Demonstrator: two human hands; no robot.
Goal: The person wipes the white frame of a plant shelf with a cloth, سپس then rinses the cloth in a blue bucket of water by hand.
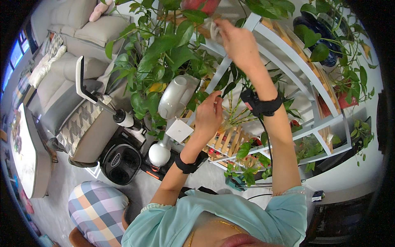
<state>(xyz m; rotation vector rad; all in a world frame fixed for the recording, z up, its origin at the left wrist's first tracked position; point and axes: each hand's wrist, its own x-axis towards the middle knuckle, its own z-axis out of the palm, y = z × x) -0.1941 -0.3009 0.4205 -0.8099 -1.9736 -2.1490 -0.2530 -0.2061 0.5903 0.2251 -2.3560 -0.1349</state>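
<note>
My right hand (242,46) reaches up over a white plant stand (253,21) and pinches a crumpled pale cloth (215,31). The cloth lies against a wooden-slat shelf, below a red pot (202,5). Lower down, my left hand (209,115) hovers by the stand's post (219,74), its fingers loosely bent and nothing visible in them. Trailing pothos leaves (166,46) hang to the left of both hands. Bamboo-like stems (232,115) rise inside the stand, behind my left hand. Black bands circle both wrists, and a cable runs from the right one.
Close by my left hand stand a silver-grey appliance (177,95) and a white square box (179,131). Beyond them are a floor washer (123,119), a black base (120,163) and a grey sofa (83,68). A checked cushion (95,210) sits at lower left. A dark-blue pot (324,46) stands at right.
</note>
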